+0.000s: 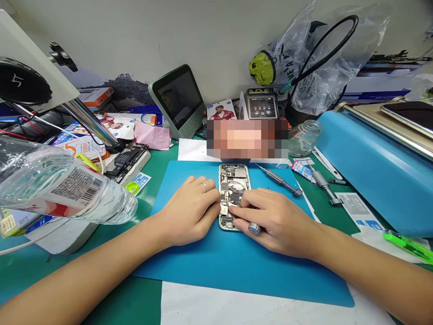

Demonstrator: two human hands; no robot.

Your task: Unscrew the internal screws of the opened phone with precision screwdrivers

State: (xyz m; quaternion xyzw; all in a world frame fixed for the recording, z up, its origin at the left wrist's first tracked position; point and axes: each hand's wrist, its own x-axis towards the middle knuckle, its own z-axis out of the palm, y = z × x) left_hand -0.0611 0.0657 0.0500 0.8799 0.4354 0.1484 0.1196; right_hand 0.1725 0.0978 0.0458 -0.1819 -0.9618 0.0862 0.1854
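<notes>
An opened smartphone (233, 186) lies on the blue mat (216, 266), its circuit boards and inner parts bare. At its left edge my left hand (189, 210) is closed, a ring on one finger, the fingertips pressed against the phone's side. My right hand (280, 223) is closed around a screwdriver, and the grey end of that screwdriver (254, 229) sticks out between thumb and fingers. Its fingertips rest over the lower right part of the phone; the screwdriver's tip is hidden. Another grey screwdriver (279, 178) lies on the mat behind my right hand.
A water bottle (71, 185) stands at the left, near another opened phone (128, 162). Behind the mat are a smart display (179, 99) and a glass jar (304, 137). On the right lie a third screwdriver (323, 183) and a green cutter (407, 246).
</notes>
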